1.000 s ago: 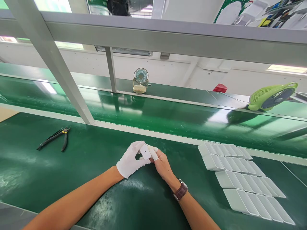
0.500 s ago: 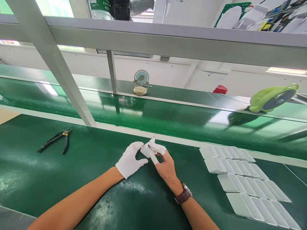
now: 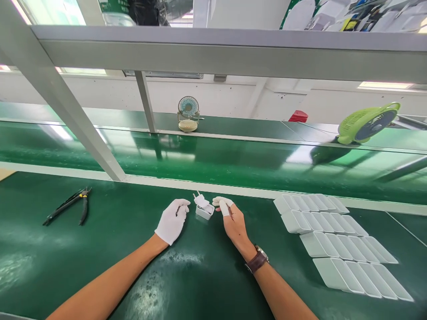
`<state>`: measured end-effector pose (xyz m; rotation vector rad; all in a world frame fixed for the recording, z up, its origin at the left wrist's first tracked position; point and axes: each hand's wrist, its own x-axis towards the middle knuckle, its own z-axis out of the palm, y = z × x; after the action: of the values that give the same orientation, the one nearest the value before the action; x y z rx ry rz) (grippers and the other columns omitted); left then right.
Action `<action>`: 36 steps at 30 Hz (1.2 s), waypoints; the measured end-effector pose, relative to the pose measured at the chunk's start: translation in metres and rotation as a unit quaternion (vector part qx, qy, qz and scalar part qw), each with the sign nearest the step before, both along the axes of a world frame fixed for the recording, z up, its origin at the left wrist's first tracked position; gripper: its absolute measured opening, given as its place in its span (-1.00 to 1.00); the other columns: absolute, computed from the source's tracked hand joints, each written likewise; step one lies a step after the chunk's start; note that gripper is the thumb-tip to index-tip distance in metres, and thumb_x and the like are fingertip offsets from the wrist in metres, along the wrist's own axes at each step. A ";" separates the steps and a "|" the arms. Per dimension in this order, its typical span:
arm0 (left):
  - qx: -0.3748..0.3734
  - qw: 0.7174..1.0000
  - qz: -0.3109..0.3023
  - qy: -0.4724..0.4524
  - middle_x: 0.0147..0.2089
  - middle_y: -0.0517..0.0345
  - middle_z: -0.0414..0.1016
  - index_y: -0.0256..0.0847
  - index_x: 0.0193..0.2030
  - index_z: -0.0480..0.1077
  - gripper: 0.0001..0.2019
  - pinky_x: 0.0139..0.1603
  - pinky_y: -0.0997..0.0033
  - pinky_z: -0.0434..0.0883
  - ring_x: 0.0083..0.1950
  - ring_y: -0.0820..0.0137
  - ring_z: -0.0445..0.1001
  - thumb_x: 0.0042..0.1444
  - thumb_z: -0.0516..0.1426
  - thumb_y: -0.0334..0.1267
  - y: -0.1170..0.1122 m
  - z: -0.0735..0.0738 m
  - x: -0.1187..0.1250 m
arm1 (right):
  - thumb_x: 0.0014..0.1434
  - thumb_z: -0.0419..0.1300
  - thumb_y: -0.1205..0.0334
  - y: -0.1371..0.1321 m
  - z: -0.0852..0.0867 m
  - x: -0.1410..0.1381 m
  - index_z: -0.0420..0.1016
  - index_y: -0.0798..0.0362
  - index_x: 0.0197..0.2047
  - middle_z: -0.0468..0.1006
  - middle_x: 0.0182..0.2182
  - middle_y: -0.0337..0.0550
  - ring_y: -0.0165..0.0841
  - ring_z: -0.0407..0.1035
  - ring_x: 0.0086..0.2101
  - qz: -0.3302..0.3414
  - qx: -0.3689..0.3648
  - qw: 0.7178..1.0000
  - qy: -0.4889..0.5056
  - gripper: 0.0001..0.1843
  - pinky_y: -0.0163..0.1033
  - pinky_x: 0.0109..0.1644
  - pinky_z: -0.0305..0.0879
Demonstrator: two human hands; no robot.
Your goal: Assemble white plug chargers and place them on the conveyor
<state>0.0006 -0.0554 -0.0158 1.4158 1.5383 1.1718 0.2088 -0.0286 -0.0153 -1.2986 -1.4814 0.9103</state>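
My left hand (image 3: 171,220) and right hand (image 3: 233,220) (fingers parted) flank the white plug (image 3: 203,214) near the far edge of the counter (image 3: 126,213).

This looks like a factory assembly workshop: a glossy green conveyor belt (image 3: 233,164) runs behind the green counter (image 3: 116,235) under a metal frame (image 3: 213,55), while pliers (image 3: 84,195), an opened white plug casing (image 3: 204,214) and four rows of matching white plastic shells (image 3: 323,244) sit on the counter.
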 end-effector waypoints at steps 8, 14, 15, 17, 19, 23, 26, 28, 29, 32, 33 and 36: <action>0.010 0.995 -0.035 0.091 -0.26 0.22 0.47 -0.15 0.10 0.40 -0.49 -0.32 0.35 0.46 -0.41 0.45 0.39 -0.05 0.28 -0.24 0.004 0.001 0.007 | 0.34 0.08 0.07 -0.005 -0.007 -0.006 0.53 -0.05 0.07 0.63 -0.03 -0.07 -0.17 0.52 -0.06 0.078 0.047 0.995 -0.035 -0.67 0.01 0.10 0.45; -0.044 0.992 -0.112 0.032 -0.21 0.15 0.58 -0.16 0.02 0.41 -0.52 -0.16 0.26 0.52 -0.24 0.31 0.56 -0.10 0.32 -0.32 0.003 0.003 0.005 | 0.38 0.04 0.21 -0.017 -0.006 -0.010 0.42 -0.07 0.20 0.61 -0.01 -0.09 -0.25 0.52 -0.04 0.210 0.127 0.965 -0.090 -0.64 -0.05 0.11 0.46; -0.055 0.991 -0.117 0.030 -0.24 0.16 0.58 -0.15 -0.04 0.42 -0.58 -0.18 0.26 0.52 -0.26 0.31 0.56 -0.09 0.32 -0.32 0.003 0.004 0.005 | 0.40 0.02 0.22 -0.017 -0.007 -0.011 0.41 -0.07 0.21 0.60 0.00 -0.08 -0.24 0.51 -0.01 0.205 0.141 0.963 -0.104 -0.63 -0.05 0.13 0.46; -0.061 0.992 -0.108 0.036 -0.29 0.18 0.58 -0.14 -0.19 0.42 -0.70 -0.21 0.26 0.52 -0.28 0.31 0.56 -0.10 0.33 -0.30 0.001 0.005 0.006 | 0.41 -0.02 0.25 -0.018 -0.011 -0.011 0.39 -0.05 0.22 0.58 0.03 -0.04 -0.23 0.48 0.03 0.184 0.172 0.959 -0.128 -0.62 -0.03 0.16 0.44; -0.049 0.994 -0.088 0.035 -0.29 0.18 0.59 -0.14 -0.28 0.39 -0.74 -0.19 0.27 0.52 -0.25 0.30 0.56 -0.11 0.35 -0.29 0.001 0.006 0.008 | 0.42 -0.04 0.27 -0.017 -0.014 -0.011 0.36 -0.03 0.25 0.56 0.06 -0.01 -0.21 0.47 0.05 0.161 0.204 0.954 -0.150 -0.61 -0.02 0.17 0.45; -0.021 0.997 -0.055 0.043 -0.29 0.16 0.59 -0.16 -0.35 0.40 -0.79 -0.14 0.28 0.51 -0.21 0.29 0.57 -0.07 0.35 -0.27 0.005 0.014 0.008 | 0.40 -0.04 0.30 -0.014 -0.020 -0.012 0.33 0.04 0.27 0.55 0.05 0.06 -0.16 0.48 0.04 0.118 0.265 0.939 -0.187 -0.59 0.03 0.13 0.48; -0.010 0.998 -0.005 0.063 -0.28 0.12 0.60 -0.18 -0.35 0.43 -0.84 -0.12 0.27 0.50 -0.20 0.29 0.58 -0.02 0.33 -0.29 0.009 0.020 0.004 | 0.38 -0.01 0.32 -0.013 -0.021 -0.013 0.38 0.04 0.22 0.58 -0.02 0.06 -0.13 0.50 -0.01 0.108 0.301 0.921 -0.220 -0.61 0.05 0.09 0.51; -0.004 0.997 0.028 0.070 -0.27 0.09 0.60 -0.19 -0.32 0.43 -0.84 -0.10 0.25 0.50 -0.19 0.28 0.58 -0.01 0.33 -0.30 0.011 0.022 0.001 | 0.37 0.00 0.35 -0.013 -0.020 -0.013 0.42 0.03 0.17 0.60 -0.07 0.04 -0.14 0.51 -0.04 0.117 0.325 0.907 -0.240 -0.63 0.04 0.06 0.52; -0.001 0.997 0.035 0.073 -0.26 0.07 0.60 -0.20 -0.31 0.43 -0.82 -0.09 0.24 0.50 -0.19 0.27 0.58 -0.01 0.34 -0.30 0.011 0.022 -0.001 | 0.36 0.00 0.36 -0.013 -0.019 -0.014 0.45 0.04 0.14 0.61 -0.09 0.04 -0.14 0.51 -0.04 0.124 0.339 0.899 -0.249 -0.65 0.02 0.05 0.53; -0.001 0.996 0.027 0.086 -0.23 0.05 0.61 -0.21 -0.27 0.44 -0.78 -0.07 0.22 0.50 -0.16 0.25 0.59 -0.01 0.34 -0.24 0.012 0.016 -0.009 | 0.36 0.01 0.37 -0.018 -0.015 -0.015 0.49 0.07 0.07 0.61 -0.09 0.06 -0.15 0.51 -0.06 0.158 0.377 0.870 -0.277 -0.69 0.00 0.02 0.52; -0.004 0.995 0.023 0.092 -0.22 0.06 0.61 -0.21 -0.26 0.44 -0.77 -0.07 0.22 0.50 -0.15 0.24 0.59 -0.01 0.34 -0.22 0.011 0.014 -0.012 | 0.36 0.03 0.36 -0.021 -0.014 -0.017 0.50 0.07 0.06 0.61 -0.08 0.06 -0.16 0.52 -0.07 0.172 0.384 0.861 -0.285 -0.70 -0.02 0.01 0.52; -0.015 0.993 0.021 0.112 -0.23 0.08 0.61 -0.20 -0.25 0.47 -0.75 -0.07 0.21 0.50 -0.13 0.22 0.59 -0.02 0.34 -0.15 0.010 0.008 -0.022 | 0.35 0.08 0.34 -0.031 -0.011 -0.022 0.53 0.06 -0.02 0.62 -0.08 0.05 -0.19 0.53 -0.12 0.220 0.399 0.835 -0.308 -0.77 -0.07 -0.01 0.51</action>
<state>-0.0216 -0.0450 -0.0079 1.5440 1.7406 1.0373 0.1864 -0.0600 -0.0260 -0.6180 -2.3827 0.0222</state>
